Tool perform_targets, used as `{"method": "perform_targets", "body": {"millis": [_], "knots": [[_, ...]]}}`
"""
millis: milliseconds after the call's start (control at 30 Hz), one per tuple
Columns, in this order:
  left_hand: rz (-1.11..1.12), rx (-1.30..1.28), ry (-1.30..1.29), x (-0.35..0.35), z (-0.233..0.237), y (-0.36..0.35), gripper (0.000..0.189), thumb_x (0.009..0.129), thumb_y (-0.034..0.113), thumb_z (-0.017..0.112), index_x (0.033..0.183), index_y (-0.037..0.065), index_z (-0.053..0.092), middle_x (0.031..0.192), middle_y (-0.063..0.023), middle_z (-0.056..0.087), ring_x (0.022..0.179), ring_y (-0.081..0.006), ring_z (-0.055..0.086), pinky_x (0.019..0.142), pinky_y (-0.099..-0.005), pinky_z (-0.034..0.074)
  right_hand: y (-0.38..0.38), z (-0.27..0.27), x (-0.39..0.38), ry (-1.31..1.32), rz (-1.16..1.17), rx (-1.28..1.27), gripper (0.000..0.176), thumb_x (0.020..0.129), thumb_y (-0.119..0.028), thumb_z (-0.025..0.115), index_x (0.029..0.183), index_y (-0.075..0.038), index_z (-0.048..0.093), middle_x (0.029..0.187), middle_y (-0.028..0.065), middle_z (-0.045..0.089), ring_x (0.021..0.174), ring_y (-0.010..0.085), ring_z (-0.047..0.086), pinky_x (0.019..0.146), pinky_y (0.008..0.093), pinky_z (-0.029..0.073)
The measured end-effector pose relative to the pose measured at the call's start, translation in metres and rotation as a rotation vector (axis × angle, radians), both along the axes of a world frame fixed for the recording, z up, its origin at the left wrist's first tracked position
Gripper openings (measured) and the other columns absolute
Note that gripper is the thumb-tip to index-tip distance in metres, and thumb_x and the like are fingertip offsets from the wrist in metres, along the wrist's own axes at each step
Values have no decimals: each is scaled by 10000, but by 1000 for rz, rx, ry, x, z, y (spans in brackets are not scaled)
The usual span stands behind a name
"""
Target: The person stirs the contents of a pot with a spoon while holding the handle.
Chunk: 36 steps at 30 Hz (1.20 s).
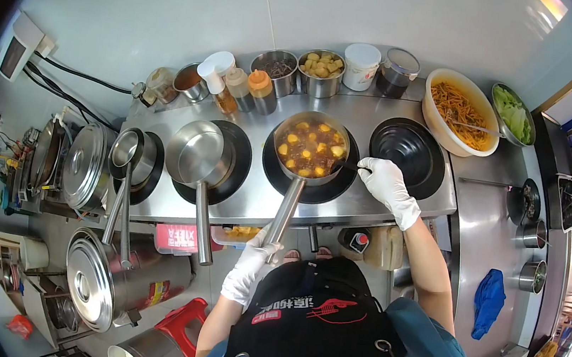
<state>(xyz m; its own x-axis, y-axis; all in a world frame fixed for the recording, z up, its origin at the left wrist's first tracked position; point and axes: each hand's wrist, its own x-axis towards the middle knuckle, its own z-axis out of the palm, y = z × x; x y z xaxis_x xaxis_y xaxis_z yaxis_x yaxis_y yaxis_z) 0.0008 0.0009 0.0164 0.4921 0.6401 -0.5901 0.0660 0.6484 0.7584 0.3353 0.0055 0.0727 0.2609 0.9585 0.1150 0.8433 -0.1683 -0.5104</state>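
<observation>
A steel saucepan [314, 115] sits on the middle black burner, filled with brown liquid in which yellow chunks float. My left hand [251, 263], in a white glove, is closed around the end of the pan's long handle [287, 211]. Also gloved, my right hand [386, 185] grips a black-handled utensil [349, 165] at the pan's right rim. The utensil's tip is down in the liquid, so its exact kind is hidden. A bare black burner [409, 156] lies just beyond my right hand.
To the left stand another saucepan [196, 152] and smaller nested pans [133, 153]. Sauce bottles [261, 90], a pot of yellow chunks [319, 83] and a white tub [361, 66] line the back. At right are a bowl of orange shreds [441, 137] and a blue cloth [489, 303].
</observation>
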Motion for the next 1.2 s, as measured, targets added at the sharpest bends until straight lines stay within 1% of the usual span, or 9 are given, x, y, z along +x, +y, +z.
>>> {"method": "perform_targets", "body": {"millis": [400, 467, 500, 533, 767, 867, 1000, 1067, 1200], "knots": [[-35, 35, 78, -6, -8, 0, 579, 900, 38, 526, 1440, 95, 326, 941, -86, 649, 567, -96, 544, 497, -216, 456, 16, -46, -2, 373, -43, -173, 197, 790, -153, 609, 910, -24, 697, 857, 212, 657, 807, 346, 652, 752, 365, 507], [-58, 55, 71, -7, -10, 0, 586, 897, 34, 522, 1442, 76, 310, 947, -97, 651, 568, -102, 548, 494, -220, 457, 13, -48, -15, 468, -41, -75, 154, 838, -88, 611, 934, 11, 680, 660, 29, 603, 578, 84, 511, 561, 264, 445], [-61, 54, 71, -7, -10, 1, 586, 897, 34, 522, 1442, 76, 310, 947, -97, 651, 568, -102, 548, 494, -220, 457, 12, -52, -21, 552, -77, -91, 160, 851, -96, 611, 958, 3, 676, 670, 16, 602, 565, 75, 507, 545, 257, 439], [-63, 56, 72, -7, -8, 1, 589, 896, 32, 521, 1443, 73, 305, 948, -101, 652, 568, -105, 550, 493, -221, 458, 11, -53, -27, 640, -157, -146, 199, 815, -136, 634, 946, 5, 685, 832, 165, 687, 765, 228, 668, 726, 304, 500], [-59, 31, 67, -11, -15, 2, 594, 893, 25, 516, 1446, 78, 303, 946, -107, 655, 563, -113, 556, 490, -229, 461, 25, -98, -66, 666, -198, 65, 186, 827, -132, 640, 943, 9, 675, 795, 181, 675, 739, 266, 670, 702, 315, 507], [-61, 34, 72, -10, -16, 3, 592, 894, 26, 521, 1443, 77, 307, 944, -108, 657, 561, -114, 555, 489, -231, 461, 36, -105, -78, 723, -211, 113, 171, 870, -91, 615, 998, 10, 665, 718, 44, 643, 587, 86, 547, 538, 244, 441], [-24, 8, 81, -8, -10, 2, 605, 854, 8, 555, 1424, 101, 375, 905, -48, 640, 559, -77, 511, 513, -213, 460, 57, -111, -88, 557, -223, 221, 177, 855, -85, 616, 984, 25, 666, 809, 124, 685, 685, 155, 617, 665, 268, 485], [-23, 9, 95, -8, -9, 2, 602, 852, 14, 562, 1420, 102, 383, 910, -44, 642, 560, -71, 510, 513, -213, 461, 66, -109, -91, 517, -262, 240, 181, 829, -153, 638, 945, -21, 683, 867, 189, 672, 836, 328, 659, 770, 349, 510], [-26, 18, 105, -9, -9, 2, 599, 851, 22, 570, 1416, 100, 389, 915, -42, 645, 561, -69, 509, 511, -211, 459, 84, -120, -85, 624, -263, 252, 170, 833, -141, 636, 937, -13, 681, 884, 195, 672, 843, 322, 660, 773, 348, 509]]}}
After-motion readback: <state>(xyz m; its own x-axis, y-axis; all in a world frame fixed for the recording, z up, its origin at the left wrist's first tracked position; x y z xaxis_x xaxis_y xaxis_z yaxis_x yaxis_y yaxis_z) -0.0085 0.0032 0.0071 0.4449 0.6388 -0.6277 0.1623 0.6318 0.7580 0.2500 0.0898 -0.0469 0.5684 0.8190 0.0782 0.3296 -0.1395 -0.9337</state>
